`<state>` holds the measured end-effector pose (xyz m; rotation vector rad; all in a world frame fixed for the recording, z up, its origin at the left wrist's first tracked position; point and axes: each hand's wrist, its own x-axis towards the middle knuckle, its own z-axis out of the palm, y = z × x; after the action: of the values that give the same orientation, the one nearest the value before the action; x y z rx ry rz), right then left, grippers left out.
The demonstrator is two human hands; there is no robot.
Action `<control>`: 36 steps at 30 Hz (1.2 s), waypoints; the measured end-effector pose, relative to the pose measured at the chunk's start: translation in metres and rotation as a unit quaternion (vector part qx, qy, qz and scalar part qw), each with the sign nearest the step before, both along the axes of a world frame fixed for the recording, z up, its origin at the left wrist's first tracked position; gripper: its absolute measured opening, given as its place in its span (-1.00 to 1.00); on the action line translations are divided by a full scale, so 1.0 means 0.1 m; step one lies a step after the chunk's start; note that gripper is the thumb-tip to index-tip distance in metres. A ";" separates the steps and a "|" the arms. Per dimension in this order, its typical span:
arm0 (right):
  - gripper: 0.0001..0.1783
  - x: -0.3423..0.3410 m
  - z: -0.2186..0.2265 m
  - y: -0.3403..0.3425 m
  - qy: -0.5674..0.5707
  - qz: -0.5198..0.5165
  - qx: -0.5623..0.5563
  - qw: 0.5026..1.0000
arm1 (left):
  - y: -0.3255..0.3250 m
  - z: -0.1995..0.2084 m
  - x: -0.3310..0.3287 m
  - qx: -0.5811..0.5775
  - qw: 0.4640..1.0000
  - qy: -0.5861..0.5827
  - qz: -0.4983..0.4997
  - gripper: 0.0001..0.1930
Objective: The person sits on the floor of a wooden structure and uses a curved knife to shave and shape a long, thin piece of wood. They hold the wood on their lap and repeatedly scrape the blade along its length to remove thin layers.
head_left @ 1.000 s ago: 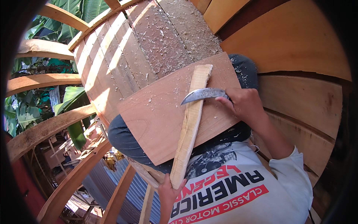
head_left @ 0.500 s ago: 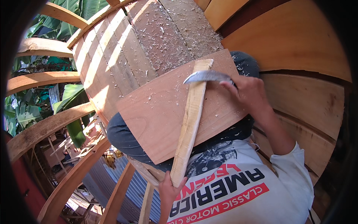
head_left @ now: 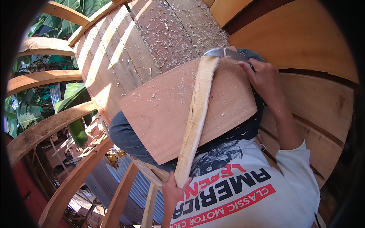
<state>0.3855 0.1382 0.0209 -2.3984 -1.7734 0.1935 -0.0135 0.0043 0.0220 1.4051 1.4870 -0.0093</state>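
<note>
A long pale strip of wood (head_left: 194, 117) slants across a flat brown board (head_left: 152, 125) that rests on my crossed legs. My left hand (head_left: 175, 190) is closed round the strip's near end, by my shirt. My right hand (head_left: 262, 74) grips a curved-blade knife (head_left: 218, 52), its handle mostly hidden in the fingers. The blade lies at the strip's far end, its curved tip reaching just past the board's far edge. Small shavings (head_left: 153, 95) are scattered over the board.
Beyond the board, a plank floor (head_left: 133, 57) is strewn with wood shavings. Curved wooden ribs (head_left: 49, 123) line the left side, with leaves and corrugated metal sheets (head_left: 121, 182) outside them. Wide planks (head_left: 304, 102) form the right side.
My right hand has moved away from me and slightly right, carrying the knife from partway down the strip to its far end. My left hand keeps its hold on the near end.
</note>
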 end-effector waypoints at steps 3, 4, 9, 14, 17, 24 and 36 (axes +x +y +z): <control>-0.50 -0.11 0.15 -0.16 0.075 0.060 0.006 0.995 | 0.05 0.03 0.04 -0.001 1.000 -0.001 -0.007 -0.48; -0.48 -0.25 0.18 -0.22 0.066 0.131 -0.076 0.986 | 0.07 0.06 0.03 -0.003 1.000 -0.001 -0.015 -0.48; -0.45 -0.09 -0.02 -0.19 0.091 0.015 0.005 0.996 | 0.06 0.05 0.05 -0.027 0.996 -0.076 0.035 -0.52; -0.54 -0.33 -0.03 -0.40 0.132 0.037 -0.005 0.990 | 0.07 0.09 0.00 -0.083 0.988 -0.115 0.056 -0.58; -0.61 -0.48 0.08 -0.47 0.226 0.086 0.007 0.970 | 0.09 0.11 0.03 -0.133 0.974 -0.164 0.081 -0.59; -0.76 -0.57 0.06 -0.52 0.321 0.167 0.037 0.932 | 0.11 0.14 0.05 -0.249 0.914 -0.276 0.163 -0.52; -0.73 -0.53 0.13 -0.39 0.277 0.176 0.014 0.945 | 0.20 0.19 0.16 -0.206 0.940 -0.229 0.148 -0.54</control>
<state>0.3321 0.0991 0.0334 -1.7352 -1.8642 0.7876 0.0021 0.0243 0.0410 0.7690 1.1996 0.1747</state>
